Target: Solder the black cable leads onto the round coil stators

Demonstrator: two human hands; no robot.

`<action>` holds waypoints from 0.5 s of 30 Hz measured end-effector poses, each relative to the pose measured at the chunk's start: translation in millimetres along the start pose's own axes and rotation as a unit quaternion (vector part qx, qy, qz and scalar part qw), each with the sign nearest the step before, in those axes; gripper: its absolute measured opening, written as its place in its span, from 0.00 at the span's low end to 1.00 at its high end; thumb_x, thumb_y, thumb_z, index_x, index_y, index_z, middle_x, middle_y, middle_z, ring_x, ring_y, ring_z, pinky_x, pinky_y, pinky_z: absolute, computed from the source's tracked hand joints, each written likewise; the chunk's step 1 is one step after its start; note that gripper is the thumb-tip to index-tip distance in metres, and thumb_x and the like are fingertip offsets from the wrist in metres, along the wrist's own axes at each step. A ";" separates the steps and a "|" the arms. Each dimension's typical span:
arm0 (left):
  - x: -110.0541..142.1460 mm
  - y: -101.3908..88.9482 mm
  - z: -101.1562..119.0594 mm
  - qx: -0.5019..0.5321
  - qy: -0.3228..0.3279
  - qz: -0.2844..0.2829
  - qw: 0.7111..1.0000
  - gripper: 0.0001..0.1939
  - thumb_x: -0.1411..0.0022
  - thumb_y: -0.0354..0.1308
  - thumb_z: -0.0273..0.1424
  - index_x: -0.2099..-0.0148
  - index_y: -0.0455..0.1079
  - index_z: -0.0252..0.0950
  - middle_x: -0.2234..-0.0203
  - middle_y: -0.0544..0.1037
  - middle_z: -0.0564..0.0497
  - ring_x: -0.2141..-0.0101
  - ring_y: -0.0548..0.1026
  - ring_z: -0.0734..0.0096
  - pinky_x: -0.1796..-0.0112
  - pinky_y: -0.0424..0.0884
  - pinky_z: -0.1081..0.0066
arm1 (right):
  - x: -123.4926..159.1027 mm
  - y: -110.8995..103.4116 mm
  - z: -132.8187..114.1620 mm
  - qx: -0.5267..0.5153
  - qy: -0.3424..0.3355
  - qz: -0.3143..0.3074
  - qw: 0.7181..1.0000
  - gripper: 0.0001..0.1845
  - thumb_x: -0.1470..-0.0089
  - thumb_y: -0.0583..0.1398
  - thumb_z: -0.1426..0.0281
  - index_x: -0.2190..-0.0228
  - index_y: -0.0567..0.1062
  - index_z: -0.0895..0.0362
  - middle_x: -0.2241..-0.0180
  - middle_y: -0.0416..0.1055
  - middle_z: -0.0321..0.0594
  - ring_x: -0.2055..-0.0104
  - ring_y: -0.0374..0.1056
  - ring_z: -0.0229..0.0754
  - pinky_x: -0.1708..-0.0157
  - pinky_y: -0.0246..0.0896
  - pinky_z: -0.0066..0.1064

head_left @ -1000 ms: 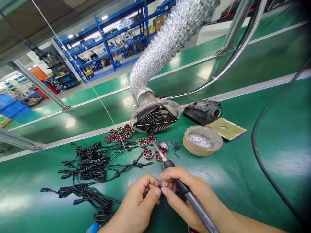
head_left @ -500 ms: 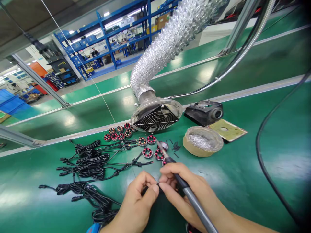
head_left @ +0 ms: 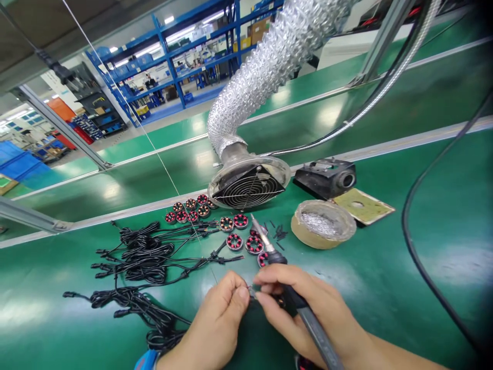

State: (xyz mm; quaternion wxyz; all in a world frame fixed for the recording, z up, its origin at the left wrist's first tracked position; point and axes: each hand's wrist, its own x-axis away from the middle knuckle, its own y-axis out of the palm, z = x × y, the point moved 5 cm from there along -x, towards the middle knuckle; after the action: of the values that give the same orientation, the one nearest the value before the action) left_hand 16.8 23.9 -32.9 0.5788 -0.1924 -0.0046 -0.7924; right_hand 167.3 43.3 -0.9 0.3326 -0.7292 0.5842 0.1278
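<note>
My right hand (head_left: 304, 303) is closed around a soldering iron (head_left: 314, 329), whose metal tip points up and away over the bench. Its thumb and forefinger sit slightly apart, close to my left fingertips. My left hand (head_left: 221, 318) pinches a cable end between thumb and forefinger. Thin wires (head_left: 251, 291) stick out of that pinch towards my right hand; the rest of the cable is hidden. Beyond the iron lie ring-shaped motor stators (head_left: 234, 241) with red and copper windings. Another stator (head_left: 304, 363) shows partly under my right wrist.
Bundled black cables (head_left: 146, 262) lie to the left. A round fume extractor (head_left: 249, 187) hangs at the back on a silver duct (head_left: 254, 82). To the right are a tub of metallic filling (head_left: 321, 241), a black iron stand (head_left: 325, 177), a yellow sponge (head_left: 364, 205) and short black tubes (head_left: 280, 234).
My fingertips have drawn slightly apart, and thin wires now show between them. The soldering iron has shifted slightly, showing more of its tip.
</note>
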 end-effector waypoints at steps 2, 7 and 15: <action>2.2 1.2 5.3 -0.062 0.001 -0.018 0.998 0.17 0.30 0.46 0.45 0.63 0.64 0.38 0.70 0.68 0.53 0.67 0.65 0.69 0.63 0.62 0.71 | -4.3 -0.6 -2.5 0.012 -0.034 -0.024 0.999 0.16 0.44 0.57 0.80 0.55 0.67 0.52 0.65 0.74 0.36 0.66 0.70 0.38 0.64 0.69 0.29; 5.9 5.0 10.5 -0.128 0.016 -0.028 0.991 0.15 0.29 0.45 0.40 0.59 0.68 0.38 0.66 0.76 0.49 0.63 0.72 0.63 0.61 0.66 0.69 | -7.7 4.1 -9.3 0.007 -0.144 -0.094 0.985 0.15 0.38 0.52 0.80 0.53 0.67 0.53 0.74 0.68 0.33 0.73 0.61 0.39 0.70 0.60 0.30; 1.8 -3.4 12.5 -0.170 0.002 -0.005 0.985 0.13 0.30 0.46 0.39 0.66 0.61 0.39 0.74 0.68 0.55 0.71 0.64 0.70 0.69 0.58 0.72 | -10.5 -4.7 6.0 0.000 -0.030 -0.072 0.997 0.12 0.41 0.56 0.81 0.58 0.70 0.53 0.69 0.75 0.35 0.70 0.67 0.37 0.67 0.63 0.28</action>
State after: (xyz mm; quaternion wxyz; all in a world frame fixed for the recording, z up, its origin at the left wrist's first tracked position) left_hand 16.9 26.2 -20.0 0.5340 -0.2860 0.1303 -0.7849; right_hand 170.0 55.7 2.2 0.3582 -0.7652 0.5201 0.1253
